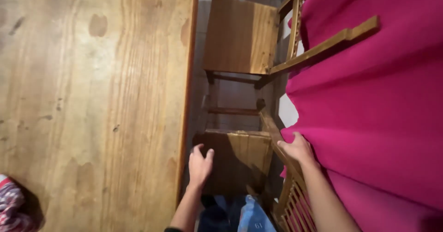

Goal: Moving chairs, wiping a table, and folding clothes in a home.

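Near brown wooden slat-backed chair, probably rigid and fairly heavy: left hand spread on seat, right hand gripping top back rail, the firmest hold.

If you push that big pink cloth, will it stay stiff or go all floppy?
Probably floppy: the big pink cloth drapes in soft folds over the brown wooden chair backs. It likely feels light for its size and would bunch up instead of sliding as one piece. The right hand rests at its edge on a chair rail; the left hand is on the wooden chair seat.
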